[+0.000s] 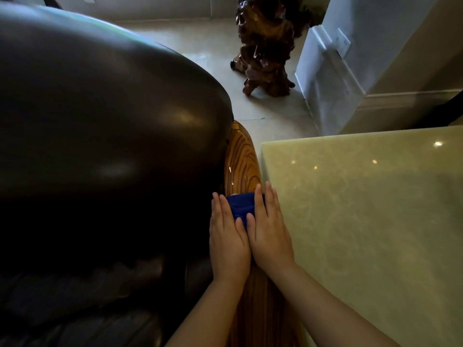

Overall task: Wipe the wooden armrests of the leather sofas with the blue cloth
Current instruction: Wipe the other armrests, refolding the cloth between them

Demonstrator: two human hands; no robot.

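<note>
At lower centre, the blue cloth [242, 206] is pressed flat onto the wooden armrest [241, 156] by left hand [229, 236] and right hand [269, 234], fingers straight, hands side by side and touching.

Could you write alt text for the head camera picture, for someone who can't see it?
Both hands, left hand and right hand, press flat on a blue cloth on a glossy wooden armrest. A dark leather sofa fills the left; a pale stone tabletop lies right, with a carved wooden sculpture beyond.
</note>
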